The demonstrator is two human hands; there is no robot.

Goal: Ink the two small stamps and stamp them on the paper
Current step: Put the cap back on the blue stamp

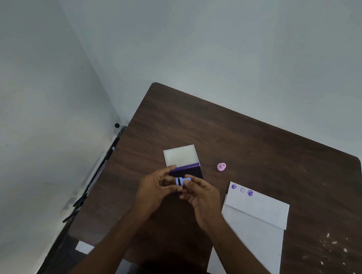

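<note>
Paper (pixel 253 224): nearest the camera, a white sheet lying flat on the desk (pixel 249 141), to the right of both hands; its folded upper band already carries three round purple prints (pixel 242 190) along the top-left edge.
Right hand (pixel 202 196): fingers curled, pinching the right end of the blue stamp (pixel 182 181) from the side.
Left hand (pixel 154 187): fingers curled around the stamp's left end, thumb reaching up toward the ink pad.
Grip: both hands clamped on the one blue stamp, which is held in the air between them.
Stamp axis: its long axis lies roughly level, running left to right, so neither end points down; which end is the printing face I cannot tell.
Ink pad (pixel 189 171): open, lid (pixel 181 156) folded back, dark pad just beyond the fingertips and touching or nearly touching the left thumb.
Key relation: the pad lies just ahead of the grip, the paper well off to the right; the stamp would likely need turning upright before either press.
Pink stamp (pixel 221 166): standing alone on the desk, right of the pad, nearer the right hand.
</note>
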